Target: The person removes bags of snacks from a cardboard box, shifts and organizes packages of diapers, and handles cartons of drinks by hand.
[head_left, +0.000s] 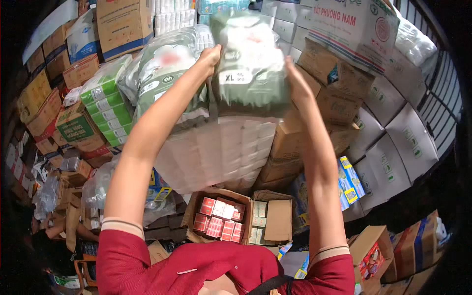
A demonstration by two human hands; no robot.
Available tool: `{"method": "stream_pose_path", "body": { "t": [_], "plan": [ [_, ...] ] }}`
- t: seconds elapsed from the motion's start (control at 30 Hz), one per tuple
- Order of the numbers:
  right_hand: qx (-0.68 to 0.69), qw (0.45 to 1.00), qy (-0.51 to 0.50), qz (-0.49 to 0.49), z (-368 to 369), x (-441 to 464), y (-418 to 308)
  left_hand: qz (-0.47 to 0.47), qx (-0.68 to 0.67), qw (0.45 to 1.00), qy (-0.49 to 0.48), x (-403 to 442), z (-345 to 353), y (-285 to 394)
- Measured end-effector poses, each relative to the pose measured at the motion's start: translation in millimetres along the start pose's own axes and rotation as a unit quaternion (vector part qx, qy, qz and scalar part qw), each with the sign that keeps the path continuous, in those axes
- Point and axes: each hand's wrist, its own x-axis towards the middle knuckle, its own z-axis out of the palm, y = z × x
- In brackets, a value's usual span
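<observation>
Both my arms reach up and forward. Between my hands is a green and white plastic pack marked XL (pixel 253 73), slightly blurred. My left hand (pixel 210 56) is closed on its left edge, near the upper corner. Against its right side lies my right hand (pixel 298 81), partly blurred by motion. A similar green pack (pixel 169 83) sits just to the left, behind my left forearm. Below both packs stands a tall stack of pale wrapped packs (pixel 216 152).
Cardboard boxes (pixel 329 81) and white cartons (pixel 408 142) are stacked on the right. Green packs (pixel 105 98) and more boxes stand on the left. Nearer my body is an open box of red and white packets (pixel 219 216). Another person's arm (pixel 54 231) shows at the lower left.
</observation>
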Motion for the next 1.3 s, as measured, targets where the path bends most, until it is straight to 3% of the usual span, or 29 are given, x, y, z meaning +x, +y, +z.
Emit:
{"method": "stream_pose_path", "body": {
  "t": [0.03,0.07,0.1,0.13,0.17,0.23,0.27,0.3,0.37,0.4,0.43,0.47,0.5,0.53,0.6,0.63,0.67,0.7,0.77,0.83,0.87,0.97,1.0,1.03,1.07,1.1,1.17,1.3],
  "plan": [
    [-0.087,0.995,-0.029,-0.033,0,18,26,-0.069,-0.074,0.995,-0.007,8,-5,-4],
    [-0.171,0.981,-0.052,-0.070,1,34,51,-0.019,0.098,0.994,-0.030,4,-7,-9],
    [-0.325,0.942,0.060,-0.058,18,37,64,0.030,0.264,0.963,-0.052,-5,-10,-15],
    [-0.314,0.943,0.066,-0.090,24,39,74,-0.068,0.335,0.940,-0.015,-15,-3,-14],
    [-0.302,0.943,0.070,-0.122,29,41,84,-0.036,0.382,0.919,-0.089,-9,-10,-24],
    [-0.350,0.915,0.128,-0.153,37,40,96,0.009,0.496,0.868,-0.023,-19,3,-35],
    [-0.383,0.893,0.153,-0.179,43,34,96,0.121,0.549,0.822,-0.088,-34,8,-31],
    [-0.415,0.868,0.176,-0.207,49,28,96,0.038,0.507,0.859,-0.052,-42,10,-43],
    [-0.413,0.862,0.182,-0.231,43,28,113,0.137,0.550,0.823,-0.039,-59,10,-64],
    [-0.397,0.868,0.165,-0.250,37,33,114,0.265,0.531,0.804,-0.039,-100,0,-42],
    [-0.382,0.873,0.150,-0.264,31,33,116,0.323,0.508,0.798,-0.016,-112,-16,-30],
    [-0.378,0.878,0.149,-0.253,31,35,116,0.305,0.491,0.816,0.032,-128,-28,-5],
    [-0.373,0.890,0.129,-0.231,28,38,115,0.350,0.445,0.818,0.104,-124,-56,0],
    [-0.366,0.901,0.107,-0.208,25,42,112,0.387,0.457,0.787,0.148,-94,-108,-1],
    [-0.332,0.934,0.048,-0.122,26,42,88,0.312,0.521,0.738,0.295,-84,-174,15],
    [-0.305,0.950,0.036,-0.064,31,43,75,0.280,0.458,0.777,0.330,-68,-210,15],
    [-0.352,0.927,0.090,-0.088,40,41,60,0.190,0.343,0.868,0.306,-54,-251,6],
    [-0.398,0.899,0.145,-0.113,49,41,49,0.129,0.277,0.912,0.274,-54,-259,1],
    [-0.447,0.871,0.163,-0.123,68,47,39,0.010,0.134,0.971,0.200,-53,-269,-2],
    [-0.539,0.816,0.185,-0.095,101,46,33,0.062,0.104,0.978,0.171,-9,-316,-45],
    [-0.567,0.790,0.190,-0.135,109,53,48,0.088,0.088,0.980,0.154,11,-329,-57],
    [-0.650,0.720,0.187,-0.155,126,41,67,0.117,0.049,0.970,0.208,11,-283,-49],
    [-0.635,0.728,0.191,-0.173,122,41,74,0.136,0.070,0.985,0.081,10,-275,-39],
    [-0.619,0.737,0.193,-0.191,118,44,77,0.075,-0.044,0.996,0.008,38,-286,-48],
    [-0.608,0.743,0.195,-0.201,114,49,78,0.073,0.002,0.997,0.000,62,-299,-60],
    [-0.592,0.761,0.180,-0.194,107,54,76,0.070,0.048,0.996,-0.004,64,-289,-57],
    [-0.559,0.798,0.142,-0.178,91,62,71,0.220,0.223,0.941,0.130,61,-249,-48],
    [-0.551,0.799,0.139,-0.195,85,68,77,0.323,0.286,0.888,0.163,-1,-224,-66]
  ]
}}
